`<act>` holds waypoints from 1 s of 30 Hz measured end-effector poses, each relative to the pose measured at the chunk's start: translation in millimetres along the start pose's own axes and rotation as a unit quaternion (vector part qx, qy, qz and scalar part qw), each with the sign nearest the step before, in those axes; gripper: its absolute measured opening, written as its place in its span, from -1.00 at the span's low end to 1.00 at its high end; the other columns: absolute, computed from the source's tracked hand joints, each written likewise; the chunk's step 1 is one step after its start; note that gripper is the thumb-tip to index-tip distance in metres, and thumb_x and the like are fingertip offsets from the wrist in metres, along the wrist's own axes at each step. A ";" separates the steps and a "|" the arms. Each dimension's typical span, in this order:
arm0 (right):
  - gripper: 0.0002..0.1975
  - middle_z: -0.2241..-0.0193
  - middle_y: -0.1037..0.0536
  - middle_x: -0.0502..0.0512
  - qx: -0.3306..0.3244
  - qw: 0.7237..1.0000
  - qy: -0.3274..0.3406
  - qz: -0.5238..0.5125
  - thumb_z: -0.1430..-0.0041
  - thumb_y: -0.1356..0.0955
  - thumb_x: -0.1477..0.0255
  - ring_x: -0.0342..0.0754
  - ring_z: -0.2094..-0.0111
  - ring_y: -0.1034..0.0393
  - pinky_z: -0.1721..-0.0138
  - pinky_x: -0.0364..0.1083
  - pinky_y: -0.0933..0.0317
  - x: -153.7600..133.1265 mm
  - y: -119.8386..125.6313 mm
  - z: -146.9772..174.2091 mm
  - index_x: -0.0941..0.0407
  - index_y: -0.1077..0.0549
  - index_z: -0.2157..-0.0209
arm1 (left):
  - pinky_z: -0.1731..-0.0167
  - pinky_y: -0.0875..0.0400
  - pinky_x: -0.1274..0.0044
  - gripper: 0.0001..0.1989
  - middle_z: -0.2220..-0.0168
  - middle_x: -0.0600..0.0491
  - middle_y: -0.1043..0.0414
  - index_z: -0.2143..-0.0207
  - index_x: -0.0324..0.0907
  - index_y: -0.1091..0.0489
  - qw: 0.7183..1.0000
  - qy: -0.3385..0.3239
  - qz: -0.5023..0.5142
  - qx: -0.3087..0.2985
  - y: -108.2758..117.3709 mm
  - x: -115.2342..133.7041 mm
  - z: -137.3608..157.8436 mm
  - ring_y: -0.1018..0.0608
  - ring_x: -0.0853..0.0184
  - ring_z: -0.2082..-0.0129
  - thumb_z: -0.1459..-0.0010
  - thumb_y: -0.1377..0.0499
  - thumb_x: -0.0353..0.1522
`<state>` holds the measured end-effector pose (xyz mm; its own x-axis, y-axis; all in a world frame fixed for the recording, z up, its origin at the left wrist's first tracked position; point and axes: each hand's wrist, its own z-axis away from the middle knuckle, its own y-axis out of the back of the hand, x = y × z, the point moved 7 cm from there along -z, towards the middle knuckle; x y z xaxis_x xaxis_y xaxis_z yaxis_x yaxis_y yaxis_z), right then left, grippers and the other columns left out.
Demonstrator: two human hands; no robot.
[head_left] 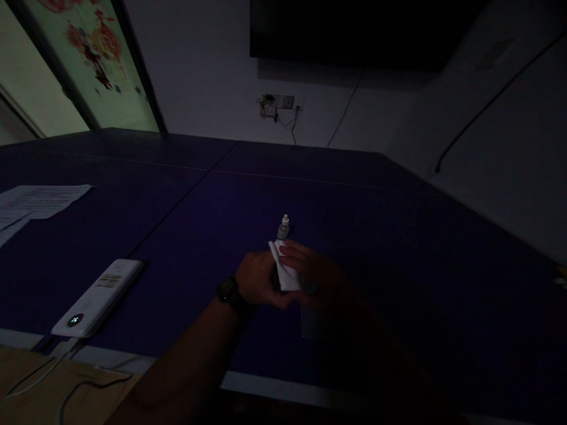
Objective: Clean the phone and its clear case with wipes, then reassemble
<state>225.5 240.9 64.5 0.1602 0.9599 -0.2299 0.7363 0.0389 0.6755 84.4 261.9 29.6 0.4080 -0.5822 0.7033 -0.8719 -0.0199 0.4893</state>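
My left hand (259,278), with a dark watch (227,290) on its wrist, is closed round a dark object that is mostly hidden. A folded white cloth (287,276) lies over that object. From the right, my right hand (316,274) grips the cloth, its fingers bent across the top. Just beyond the hands a small dropper bottle (283,228) with a white top stands upright on the blue table (199,224). Below my right hand a dark flat-sided thing (316,323) shows faintly; the dim light hides what it is.
At the left lies a white power bank (100,297) with a lit display and cables (66,348) at its near end. Printed sheets (39,203) rest farther left. Wall sockets (279,103) and a dark screen (354,32) are on the far wall.
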 end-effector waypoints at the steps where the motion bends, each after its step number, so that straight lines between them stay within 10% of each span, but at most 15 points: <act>1: -0.44 -0.21 -0.51 0.24 0.006 1.000 0.002 -0.001 -0.38 -0.36 0.24 0.14 -0.34 -0.27 -0.29 0.18 -0.30 -0.3 -0.4 0.9 0.05 -0.28 -0.34 | 0.23 -0.42 0.36 -0.45 0.31 -0.08 -0.58 0.15 -0.12 -0.58 1.000 -0.002 -0.010 -0.004 -1.9 -0.6 0.4 -0.57 0.08 0.32 0.25 -0.47 -0.13; 30: -0.65 -0.02 -0.66 0.12 0.059 0.992 -0.089 -0.064 -0.47 -0.23 0.34 0.06 -0.11 -0.54 -0.14 0.02 -0.46 -1.2 11.1 2.3 0.03 -0.55 -0.12 | 0.25 -0.60 0.34 -0.08 0.12 -0.07 -0.62 -0.14 -0.14 -0.36 0.986 -0.070 -0.149 -0.027 -15.4 1.8 2.4 -0.68 0.12 0.22 0.08 -0.12 0.31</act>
<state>235.0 239.5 70.6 0.1656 0.8850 -0.4352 0.8279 0.1150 0.5489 97.8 259.2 22.1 0.5992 -0.6641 0.4471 -0.7014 -0.1662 0.6931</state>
